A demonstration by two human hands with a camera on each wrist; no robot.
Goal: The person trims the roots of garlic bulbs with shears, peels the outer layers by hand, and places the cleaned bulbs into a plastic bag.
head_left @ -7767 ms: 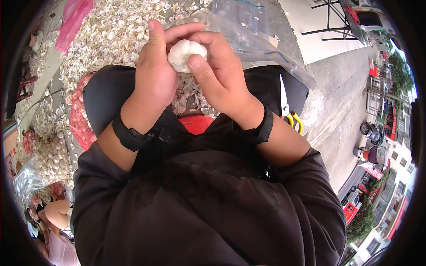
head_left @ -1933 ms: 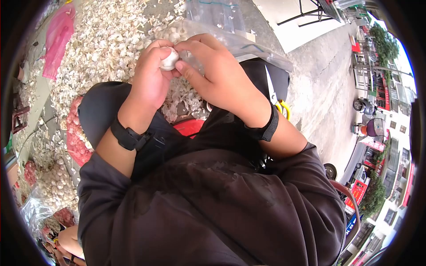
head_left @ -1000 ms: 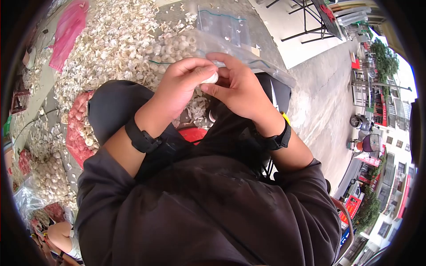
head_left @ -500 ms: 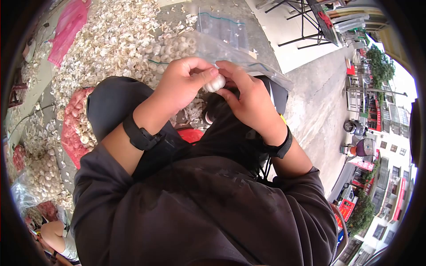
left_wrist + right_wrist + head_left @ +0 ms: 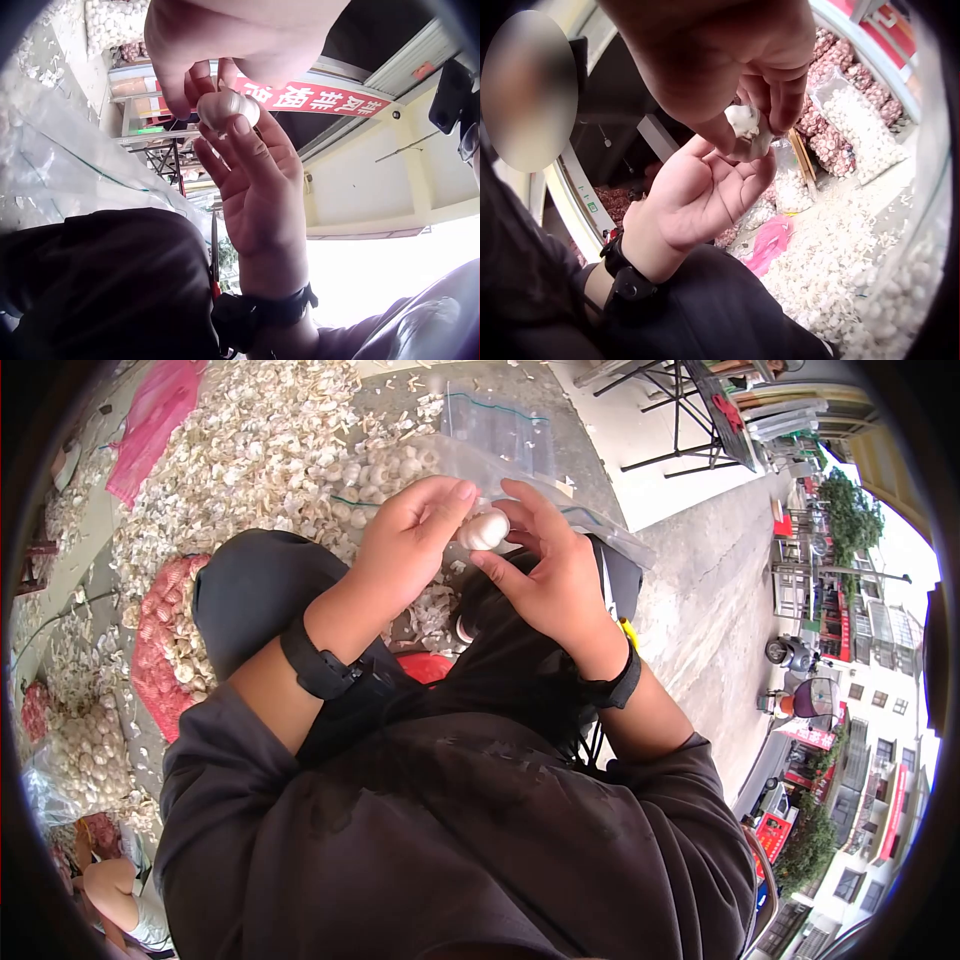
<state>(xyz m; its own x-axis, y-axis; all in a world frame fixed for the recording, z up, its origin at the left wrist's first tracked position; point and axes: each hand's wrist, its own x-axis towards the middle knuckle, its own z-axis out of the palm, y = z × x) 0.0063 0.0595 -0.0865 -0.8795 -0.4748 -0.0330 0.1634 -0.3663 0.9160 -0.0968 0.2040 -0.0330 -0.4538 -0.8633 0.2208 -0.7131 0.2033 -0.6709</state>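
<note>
A white garlic bulb (image 5: 488,530) is between both hands above the lap. My right hand (image 5: 553,585) pinches it, with the thumb (image 5: 244,135) on one side and fingers behind it. My left hand (image 5: 395,550) meets the bulb from the other side. In the right wrist view, fingers of that left hand (image 5: 697,191) bend in beneath the bulb (image 5: 744,120). Its thumb (image 5: 458,498) stands raised beside the bulb in the head view. Loose skin and the stem end show on the bulb's underside.
Yellow-handled scissors (image 5: 628,632) lie on the right thigh, partly behind the right wrist. A clear plastic bag (image 5: 395,465) with garlic bulbs lies ahead, amid scattered garlic skins (image 5: 250,450). A red net sack (image 5: 160,650) of garlic stands by the left knee. Another person's leg (image 5: 110,890) shows at lower left.
The bulb has turned between the fingers, and more of its smooth white side shows. The left thumb has lifted off it since half a second ago. Earlier, the hands were farther left.
</note>
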